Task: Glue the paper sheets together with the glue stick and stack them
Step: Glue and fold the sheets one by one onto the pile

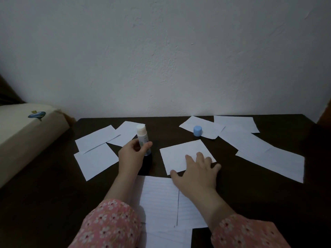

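Observation:
My left hand (pixel 131 154) grips an uncapped glue stick (pixel 142 136), held upright with its base on the dark table (pixel 232 194). Its blue cap (pixel 197 130) stands apart on a paper sheet at the back right. My right hand (pixel 195 173) lies flat, fingers spread, on the near corner of a small white sheet (pixel 180 154) in the middle. Three cut sheets (pixel 96 153) lie at the left, and several more (pixel 259 145) at the right. A larger lined sheet (pixel 161 203) lies between my forearms.
A white wall rises directly behind the table's far edge. A cream cushion or box (pixel 26 133) with a blue fish print sits off the table's left side. The table's right edge falls away near the far right.

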The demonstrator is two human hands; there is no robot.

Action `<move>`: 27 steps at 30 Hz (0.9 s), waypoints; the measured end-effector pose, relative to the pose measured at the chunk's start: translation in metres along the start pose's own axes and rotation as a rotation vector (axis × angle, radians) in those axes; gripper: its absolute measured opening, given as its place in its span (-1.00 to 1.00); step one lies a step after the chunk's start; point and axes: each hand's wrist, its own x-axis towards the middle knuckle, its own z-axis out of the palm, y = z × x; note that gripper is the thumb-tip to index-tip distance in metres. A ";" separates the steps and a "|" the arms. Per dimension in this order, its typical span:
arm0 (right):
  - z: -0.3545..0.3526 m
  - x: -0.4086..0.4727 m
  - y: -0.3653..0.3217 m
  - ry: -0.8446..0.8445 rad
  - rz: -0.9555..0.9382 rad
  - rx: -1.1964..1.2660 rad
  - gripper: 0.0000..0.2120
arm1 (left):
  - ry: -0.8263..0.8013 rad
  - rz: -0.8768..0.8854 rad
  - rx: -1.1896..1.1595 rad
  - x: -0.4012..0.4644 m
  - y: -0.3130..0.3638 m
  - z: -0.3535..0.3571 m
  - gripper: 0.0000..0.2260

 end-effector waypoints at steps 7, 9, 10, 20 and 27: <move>-0.012 -0.001 0.013 0.111 -0.026 0.078 -0.42 | 0.252 0.317 -0.031 -0.017 0.015 -0.007 -0.64; -0.017 0.006 0.027 0.215 -0.029 0.171 -0.46 | 0.109 0.455 0.048 -0.028 0.025 -0.004 -0.79; -0.018 0.011 0.037 0.268 -0.016 0.209 -0.49 | 0.008 0.495 0.132 -0.033 0.029 0.001 -0.83; -0.013 0.035 0.145 0.314 0.447 0.255 -0.44 | -0.375 0.380 0.588 -0.041 0.025 0.043 -0.52; -0.014 0.032 0.153 0.285 0.492 0.134 -0.39 | -0.479 0.386 0.584 -0.042 0.035 0.042 -0.60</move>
